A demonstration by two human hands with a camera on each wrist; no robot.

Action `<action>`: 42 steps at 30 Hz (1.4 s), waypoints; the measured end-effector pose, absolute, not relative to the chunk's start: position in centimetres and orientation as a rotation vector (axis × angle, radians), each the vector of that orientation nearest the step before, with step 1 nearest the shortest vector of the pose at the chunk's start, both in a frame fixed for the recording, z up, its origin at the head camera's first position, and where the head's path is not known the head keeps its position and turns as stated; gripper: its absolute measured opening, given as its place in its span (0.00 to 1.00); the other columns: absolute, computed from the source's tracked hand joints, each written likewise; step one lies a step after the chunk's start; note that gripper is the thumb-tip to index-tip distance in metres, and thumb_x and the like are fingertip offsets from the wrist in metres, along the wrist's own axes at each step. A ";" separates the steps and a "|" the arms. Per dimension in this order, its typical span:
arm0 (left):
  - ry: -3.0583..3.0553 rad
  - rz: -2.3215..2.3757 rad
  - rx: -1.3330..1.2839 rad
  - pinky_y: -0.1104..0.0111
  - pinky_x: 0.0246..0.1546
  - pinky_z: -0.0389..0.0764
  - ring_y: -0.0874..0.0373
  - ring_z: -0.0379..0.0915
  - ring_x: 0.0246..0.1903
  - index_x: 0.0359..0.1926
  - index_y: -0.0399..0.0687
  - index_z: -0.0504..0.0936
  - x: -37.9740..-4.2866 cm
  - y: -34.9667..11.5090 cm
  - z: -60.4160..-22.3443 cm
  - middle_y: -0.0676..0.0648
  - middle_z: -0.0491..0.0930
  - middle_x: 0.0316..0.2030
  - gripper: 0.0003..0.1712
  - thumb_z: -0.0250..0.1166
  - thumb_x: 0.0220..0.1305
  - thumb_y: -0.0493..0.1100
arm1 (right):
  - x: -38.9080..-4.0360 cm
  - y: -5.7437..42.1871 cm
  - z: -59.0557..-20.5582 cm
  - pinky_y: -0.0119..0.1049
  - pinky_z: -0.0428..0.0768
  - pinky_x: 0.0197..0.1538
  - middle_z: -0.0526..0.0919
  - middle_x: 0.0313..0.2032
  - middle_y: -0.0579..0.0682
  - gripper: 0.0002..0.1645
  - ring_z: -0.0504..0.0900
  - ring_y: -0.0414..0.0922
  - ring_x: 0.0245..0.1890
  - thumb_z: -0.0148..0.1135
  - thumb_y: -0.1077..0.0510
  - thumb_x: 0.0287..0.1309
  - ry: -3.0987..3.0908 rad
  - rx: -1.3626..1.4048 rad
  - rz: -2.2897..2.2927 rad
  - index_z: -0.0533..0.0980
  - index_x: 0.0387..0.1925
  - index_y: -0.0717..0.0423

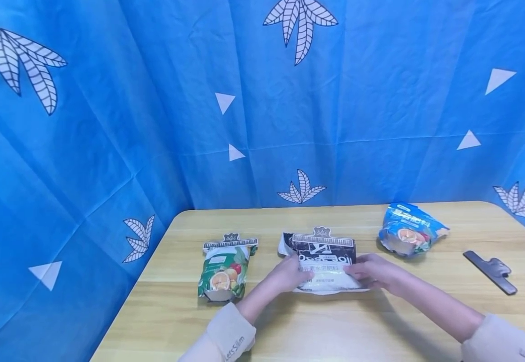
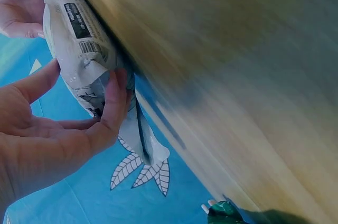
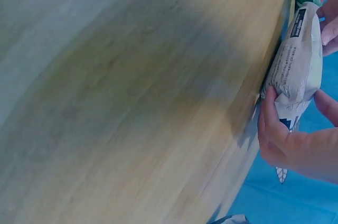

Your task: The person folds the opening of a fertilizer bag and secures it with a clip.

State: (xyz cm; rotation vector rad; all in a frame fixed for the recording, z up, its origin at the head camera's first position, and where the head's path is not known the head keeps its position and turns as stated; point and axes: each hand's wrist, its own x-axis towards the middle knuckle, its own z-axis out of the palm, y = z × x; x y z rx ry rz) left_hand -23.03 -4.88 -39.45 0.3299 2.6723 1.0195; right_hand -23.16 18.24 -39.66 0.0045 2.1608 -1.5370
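A black and white snack bag (image 1: 323, 264) lies flat on the middle of the wooden table (image 1: 317, 327), its top closed by a black clip (image 1: 323, 240). My left hand (image 1: 296, 271) grips the bag's left side and my right hand (image 1: 357, 271) grips its right side. In the left wrist view the left hand (image 2: 87, 73) has its thumb on one face of the bag (image 2: 74, 34) and its fingers (image 2: 113, 108) on the other. In the right wrist view the right hand (image 3: 293, 97) holds the bag (image 3: 298, 60) the same way.
A green fruit-print bag (image 1: 224, 274) with a clip (image 1: 230, 244) on top lies left of the hands. A blue bag (image 1: 409, 229) stands at the back right. A loose dark grey clip (image 1: 491, 271) lies near the right edge. Blue patterned cloth (image 1: 108, 125) surrounds the table.
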 end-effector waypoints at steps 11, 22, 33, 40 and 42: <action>2.645 1.073 0.273 0.73 0.11 0.60 0.62 0.53 0.11 0.65 0.22 0.45 -22.9 -3.7 -39.5 0.44 0.68 0.28 0.48 0.64 0.58 0.45 | -22.6 19.2 -39.6 0.51 0.72 0.50 0.75 0.44 0.63 0.42 0.75 0.54 0.44 0.59 0.60 0.56 2.129 -0.020 -1.580 0.49 0.58 0.84; 2.677 1.005 0.211 0.65 0.18 0.69 0.55 0.62 0.17 0.65 0.25 0.50 -22.3 -3.3 -39.4 0.31 0.54 0.64 0.45 0.63 0.59 0.47 | -22.5 19.4 -39.8 0.50 0.72 0.50 0.73 0.46 0.66 0.43 0.75 0.55 0.44 0.59 0.61 0.55 2.124 -0.035 -1.604 0.47 0.59 0.84; 2.717 0.917 0.206 0.62 0.30 0.74 0.45 0.71 0.35 0.65 0.26 0.50 -22.2 -3.0 -39.9 0.31 0.53 0.64 0.45 0.62 0.60 0.49 | -22.4 19.3 -40.2 0.53 0.69 0.52 0.66 0.52 0.72 0.45 0.73 0.57 0.47 0.61 0.61 0.54 2.167 -0.012 -1.582 0.46 0.60 0.83; 2.759 0.782 0.222 0.56 0.48 0.72 0.40 0.67 0.51 0.65 0.25 0.51 -22.1 -2.7 -39.8 0.30 0.53 0.64 0.43 0.60 0.62 0.49 | -22.4 19.1 -40.3 0.54 0.69 0.52 0.67 0.52 0.71 0.44 0.71 0.59 0.50 0.61 0.59 0.54 2.210 0.010 -1.548 0.48 0.60 0.82; 2.769 0.756 0.226 0.56 0.48 0.72 0.40 0.67 0.51 0.65 0.25 0.51 -22.2 -2.7 -39.8 0.30 0.53 0.64 0.43 0.60 0.62 0.50 | -22.5 19.0 -40.3 0.55 0.68 0.52 0.66 0.53 0.72 0.45 0.70 0.60 0.51 0.61 0.59 0.55 2.218 0.016 -1.535 0.48 0.60 0.82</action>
